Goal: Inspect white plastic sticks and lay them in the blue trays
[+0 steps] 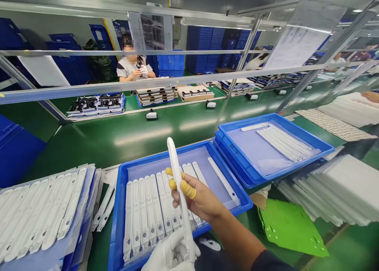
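Note:
A long white plastic strip (177, 170) is held up and tilted in front of me, its rounded end at the top. My right hand (192, 192), with yellow finger cots, is closed round its middle. At the strip's lower end, my left hand (171, 251) in a white glove has its fingers closed on it. Below and behind the hands lies a blue tray (120, 208) with a row of similar white strips (146, 208). One separate strip (223, 180) lies along the tray's right side.
More strips lie on a stack of sheets (38, 215) at left. To the right stand stacked blue trays (322, 144), a green plastic sheet (293, 227) and white sheets (352, 188). A metal frame rail (177, 81) crosses the bench; a person (134, 68) works beyond it.

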Tool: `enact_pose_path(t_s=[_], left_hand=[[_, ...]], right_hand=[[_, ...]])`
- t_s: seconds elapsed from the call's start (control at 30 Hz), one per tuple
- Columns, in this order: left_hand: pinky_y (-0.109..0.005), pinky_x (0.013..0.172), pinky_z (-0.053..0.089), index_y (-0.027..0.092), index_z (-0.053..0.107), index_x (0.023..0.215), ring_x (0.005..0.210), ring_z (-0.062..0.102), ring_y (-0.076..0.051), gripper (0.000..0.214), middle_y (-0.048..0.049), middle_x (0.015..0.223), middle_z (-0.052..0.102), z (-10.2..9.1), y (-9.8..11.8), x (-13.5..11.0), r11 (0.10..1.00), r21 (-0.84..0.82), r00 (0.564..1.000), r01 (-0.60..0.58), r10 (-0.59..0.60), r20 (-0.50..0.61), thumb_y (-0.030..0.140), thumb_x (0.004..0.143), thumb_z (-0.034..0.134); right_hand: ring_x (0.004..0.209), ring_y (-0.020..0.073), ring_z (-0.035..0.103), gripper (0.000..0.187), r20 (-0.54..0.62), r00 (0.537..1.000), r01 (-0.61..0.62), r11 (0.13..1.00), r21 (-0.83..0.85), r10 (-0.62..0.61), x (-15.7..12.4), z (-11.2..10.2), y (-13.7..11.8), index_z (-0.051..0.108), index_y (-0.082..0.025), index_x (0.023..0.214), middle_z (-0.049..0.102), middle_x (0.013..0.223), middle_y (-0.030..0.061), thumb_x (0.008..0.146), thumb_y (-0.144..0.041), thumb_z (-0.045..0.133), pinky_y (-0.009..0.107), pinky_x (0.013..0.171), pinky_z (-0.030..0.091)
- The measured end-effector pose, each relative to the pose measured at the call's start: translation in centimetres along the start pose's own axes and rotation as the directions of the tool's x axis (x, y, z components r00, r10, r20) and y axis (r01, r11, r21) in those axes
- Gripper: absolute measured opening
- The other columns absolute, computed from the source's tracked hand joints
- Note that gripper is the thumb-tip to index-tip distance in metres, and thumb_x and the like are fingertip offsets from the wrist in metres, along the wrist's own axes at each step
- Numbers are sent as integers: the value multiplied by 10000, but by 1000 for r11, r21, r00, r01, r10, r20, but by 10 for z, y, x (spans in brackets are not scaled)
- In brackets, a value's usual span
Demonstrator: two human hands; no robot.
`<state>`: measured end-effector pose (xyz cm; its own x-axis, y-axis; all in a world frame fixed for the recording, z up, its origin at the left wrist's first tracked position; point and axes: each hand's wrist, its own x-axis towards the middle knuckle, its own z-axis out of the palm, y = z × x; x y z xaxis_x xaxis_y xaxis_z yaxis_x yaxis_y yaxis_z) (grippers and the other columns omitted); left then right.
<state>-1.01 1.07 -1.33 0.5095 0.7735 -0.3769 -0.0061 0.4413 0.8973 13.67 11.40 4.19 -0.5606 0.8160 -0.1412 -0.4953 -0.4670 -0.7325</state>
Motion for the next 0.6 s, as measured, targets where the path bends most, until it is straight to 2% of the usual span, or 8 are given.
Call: enact_pose_path(t_s=[0.1,0.17,0.27,0.37,0.43,0.5,0.6], left_hand=[[-342,787,549,201,635,1253,860,645,-213,623,-88,1055,697,-1,5,-3,998,-54,1000,-12,11,-27,558,760,771],[-326,812,523,196,640,1253,867,628,-211,614,-73,993,704,-1,13,-5,996,-74,997,-54,49,-67,542,763,772],[-298,759,500,176,668,1196,767,584,-174,571,-44,872,673,1,24,-6,989,-95,987,-112,99,-128,532,762,773],[-286,718,493,162,653,1226,712,543,-151,650,-40,856,662,3,29,-6,986,-124,978,-116,91,-190,557,729,794],[-281,707,487,159,658,1208,694,533,-145,570,-35,824,658,2,27,-5,986,-111,974,-120,96,-203,545,797,744],[-273,712,483,159,681,1138,691,543,-143,435,-29,776,650,1,23,-3,986,-99,974,-132,111,-195,517,892,653],[-275,754,498,160,682,1132,730,584,-151,399,-44,801,674,-1,15,-1,963,-217,977,-161,125,-172,498,932,611]], right_hand=[[668,71,463,428,-68,998,15,997,71,-11,9,4,-3,695,-228,1151,526,868,-23,772,-369,836,199,616,467],[672,67,455,354,-100,995,14,993,114,-3,16,7,-5,700,-215,1139,514,853,-24,816,-321,798,180,607,458],[656,57,459,255,-123,992,10,983,181,12,26,9,-9,703,-191,1105,511,820,-30,866,-271,739,148,580,453],[625,44,478,190,-154,988,18,977,214,16,33,11,-9,698,-184,1062,520,782,-41,887,-257,712,121,559,464],[643,46,523,174,-206,978,47,982,182,-9,34,12,-8,686,-197,1048,561,796,-41,882,-241,717,124,580,492],[747,68,603,236,-254,965,93,988,123,-60,33,13,-7,662,-233,1097,634,900,-29,871,-210,723,154,653,536],[924,111,658,341,-240,966,118,990,82,-96,29,16,-6,606,-295,1235,684,1085,-14,906,-237,677,217,752,573]])
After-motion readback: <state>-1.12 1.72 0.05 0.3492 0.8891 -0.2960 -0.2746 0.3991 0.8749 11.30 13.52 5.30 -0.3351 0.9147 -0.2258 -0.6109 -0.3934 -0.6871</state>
